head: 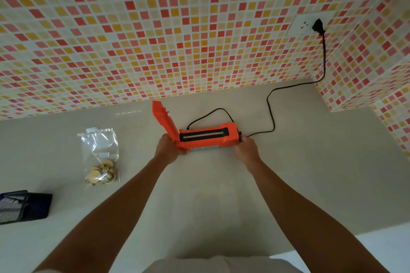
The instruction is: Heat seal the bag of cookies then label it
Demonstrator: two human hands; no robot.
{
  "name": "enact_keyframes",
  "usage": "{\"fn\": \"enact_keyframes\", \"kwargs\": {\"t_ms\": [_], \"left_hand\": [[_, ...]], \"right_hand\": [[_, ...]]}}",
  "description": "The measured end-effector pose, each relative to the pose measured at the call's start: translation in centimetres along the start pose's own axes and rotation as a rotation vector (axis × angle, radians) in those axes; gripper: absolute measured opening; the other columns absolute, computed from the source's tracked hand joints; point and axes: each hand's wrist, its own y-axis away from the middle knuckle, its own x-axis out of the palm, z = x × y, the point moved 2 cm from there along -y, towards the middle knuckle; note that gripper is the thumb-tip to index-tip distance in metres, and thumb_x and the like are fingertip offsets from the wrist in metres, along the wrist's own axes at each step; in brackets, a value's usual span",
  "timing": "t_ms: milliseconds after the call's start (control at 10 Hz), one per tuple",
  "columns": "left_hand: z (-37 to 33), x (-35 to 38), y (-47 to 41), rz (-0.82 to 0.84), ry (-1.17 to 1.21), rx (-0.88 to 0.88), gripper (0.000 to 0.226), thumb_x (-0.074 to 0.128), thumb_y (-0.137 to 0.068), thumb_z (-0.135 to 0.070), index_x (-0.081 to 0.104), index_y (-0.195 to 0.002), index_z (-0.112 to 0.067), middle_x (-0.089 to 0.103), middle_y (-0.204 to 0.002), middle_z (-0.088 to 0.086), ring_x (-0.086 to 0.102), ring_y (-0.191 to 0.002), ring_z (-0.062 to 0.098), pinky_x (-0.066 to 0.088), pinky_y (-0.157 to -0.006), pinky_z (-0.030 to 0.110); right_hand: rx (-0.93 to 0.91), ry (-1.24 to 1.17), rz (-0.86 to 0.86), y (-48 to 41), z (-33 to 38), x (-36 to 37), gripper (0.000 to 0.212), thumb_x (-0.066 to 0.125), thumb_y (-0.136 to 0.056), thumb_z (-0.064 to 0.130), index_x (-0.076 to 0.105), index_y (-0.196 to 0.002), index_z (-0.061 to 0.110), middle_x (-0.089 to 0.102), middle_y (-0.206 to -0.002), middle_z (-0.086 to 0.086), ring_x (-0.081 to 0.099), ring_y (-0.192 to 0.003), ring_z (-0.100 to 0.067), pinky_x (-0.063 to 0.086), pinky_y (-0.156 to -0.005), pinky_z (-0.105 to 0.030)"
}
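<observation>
Two hands: both were on the heat sealer, one at each end, none on the bag.
Left hand: closed around the sealer's hinge end, fingers wrapped under the base.
Right hand: gripped the cord end of the sealer, fingertips on the end face.
Sealer axis: long axis ran left-right across the counter, lid swung up and open at the left end, sealing strip exposed.
Bag of cookies: lay flat on the counter, well to the left of the sealer, apart from it; long axis ran away from the person, cookies bunched at the near end, open mouth at the far end.
Nearer hand: left, judged the one to fetch the bag; mouth would need turning toward the strip.
Power: cord ran from the right end to the wall socket, plugged in.
Hidden: sealer controls, not visible; print on the bag's small sticker, too small to read.
Cut off: dark mesh holder at the left edge, contents unclear; labels not identifiable.
</observation>
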Motion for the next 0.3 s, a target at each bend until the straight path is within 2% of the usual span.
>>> {"fn": "enact_keyframes", "kwargs": {"t_ms": [100,200,300], "left_hand": [[0.9,0.5,-0.9,0.001,0.020,-0.006,0.081,0.088,-0.034,-0.041,0.064,-0.111,-0.035,0.072,-0.101,-0.007,0.069,-0.094,0.017,0.059,-0.085,0.040],[2.1,1.0,-1.7,0.028,0.033,-0.009,0.086,0.088,-0.033,-0.037,0.059,-0.113,-0.041,0.071,-0.105,-0.005,0.069,-0.099,0.022,0.060,-0.082,0.046],[-0.6,0.4,2.2,0.028,-0.062,0.031,0.099,0.091,-0.049,-0.029,0.042,-0.134,-0.031,0.061,-0.123,0.003,0.060,-0.113,0.028,0.056,-0.086,0.043]], "right_hand": [[-0.026,-0.020,0.030,0.0,-0.2,0.0,0.024,0.053,-0.082,0.032,0.069,-0.089,0.015,0.064,-0.079,-0.005,0.061,-0.075,-0.027,0.057,-0.075,-0.051],[-0.050,-0.023,0.049,1.1,-0.4,0.0,0.039,0.048,-0.071,0.024,0.069,-0.103,0.016,0.067,-0.088,-0.008,0.061,-0.079,-0.026,0.057,-0.079,-0.054],[-0.106,-0.044,0.027,2.7,-0.1,-0.2,0.047,0.048,-0.068,0.021,0.067,-0.110,0.016,0.071,-0.104,-0.014,0.064,-0.088,-0.027,0.056,-0.082,-0.048]]}}
